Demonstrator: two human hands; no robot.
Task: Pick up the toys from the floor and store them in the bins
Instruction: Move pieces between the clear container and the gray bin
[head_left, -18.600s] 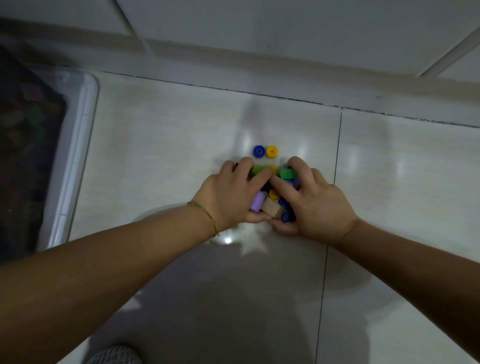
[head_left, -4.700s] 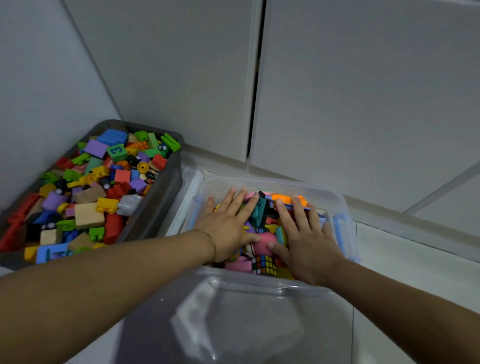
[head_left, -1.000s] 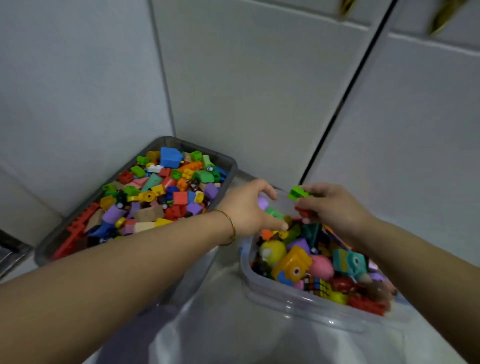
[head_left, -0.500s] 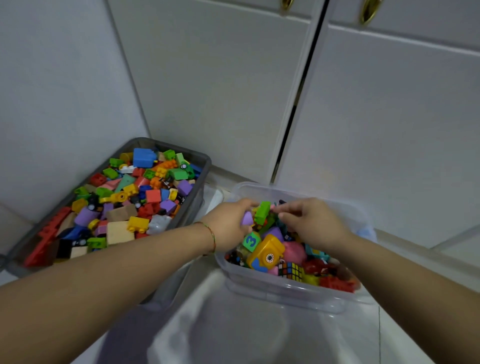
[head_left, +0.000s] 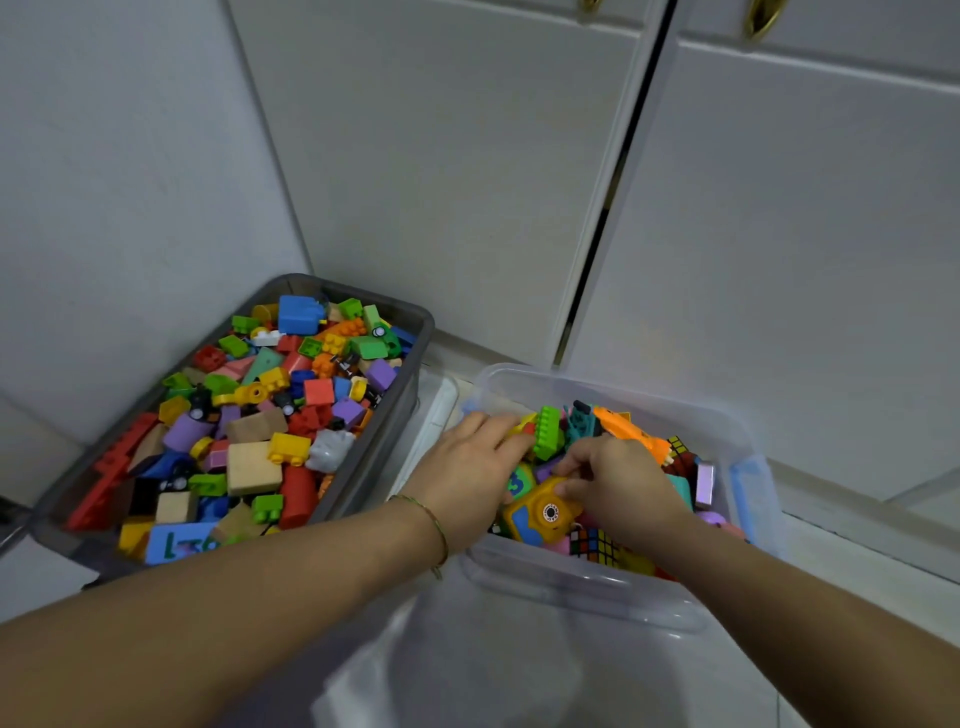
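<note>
The grey bin (head_left: 422, 332), left of frame, brimmed with blocks (head_left: 253, 466); the clear bin (head_left: 576, 590), lower right, held toys (head_left: 631, 430). Your left hand (head_left: 467, 480) lay open on them; your right hand (head_left: 623, 488) curled over the yellow camera (head_left: 540, 515), grip unclear.

the green block (head_left: 548, 439), held up between both hands a moment ago, now lies on the pile in the clear bin (head_left: 571, 592). the left hand (head_left: 467, 478) has lowered beside it; the right hand (head_left: 618, 483) now curls its fingers on the yellow toy camera (head_left: 537, 514).

A single head-worn camera looks forward and steeply down, close above the clear bin (head_left: 613, 587), white cupboard doors (head_left: 779, 234) behind it.
</note>
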